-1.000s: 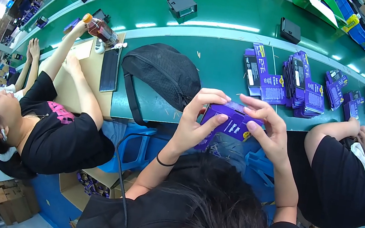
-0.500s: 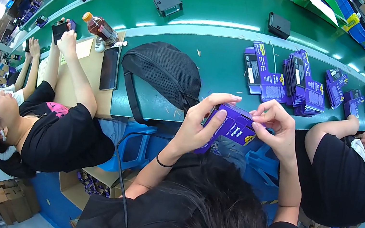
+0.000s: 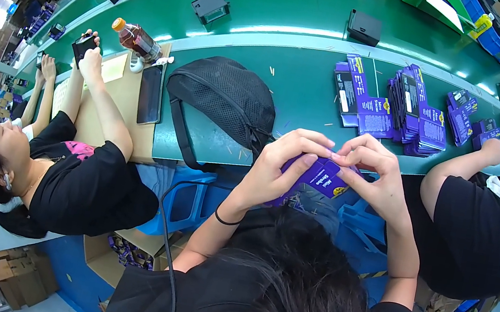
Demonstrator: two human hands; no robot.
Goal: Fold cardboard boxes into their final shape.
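Two bare hands, left hand (image 3: 281,160) and right hand (image 3: 381,178), meet over one small purple cardboard box (image 3: 324,180), just below and right of the frame's centre. We find neither hand nearer: left fingers pinch its left side, and right thumb and fingers its upper-right edge. It lies directly below the fingertips; its long axis, partly covered, we cannot fix.

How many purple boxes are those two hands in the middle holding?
1: a purple box, between the left hand and the right hand. The hands cover parts of it, so another could be hidden.
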